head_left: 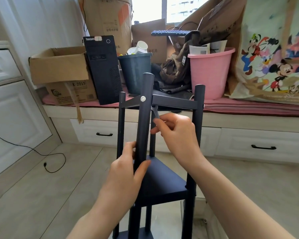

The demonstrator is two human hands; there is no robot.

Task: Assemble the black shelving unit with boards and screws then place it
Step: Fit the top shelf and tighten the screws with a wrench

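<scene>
Head view: black shelf [160, 144] upright on the tiled floor [41, 195] before a window seat [248, 107], four round posts rising past a top board [173, 100] and a lower board [162, 180]. Silver screw head [143, 98] showing on the near post [144, 118] at top-board height; a third board just visible at the bottom edge.

Left hand [126, 171] wrapped round the near post between the two boards, fingers curled behind, thumb in front, steadying the frame. Right hand [176, 133] pinching a small silver wrench [156, 112], its head reaching up to the underside of the top board beside the near post; whether seated on a fastener, impossible to tell. Likely mid-tightening of the top joint.

Looks rigid and fairly light: thin metal tubes, flat panels, nothing soft or fragile. Smooth painted posts likely slippery under a loose grip. Tall and narrow, so prone to tipping or twisting while joints remain slack. Best held by a post close to a board joint for bracing; for carrying, probably two posts on opposite sides, kept upright.

Behind, piled on the seat: cardboard boxes [59, 64], a black computer tower [103, 69], a dark bin [135, 73], a pink bucket [211, 71], a cartoon-print bag [274, 54]. Black cable [47, 157] trailing over the floor at left.
</scene>
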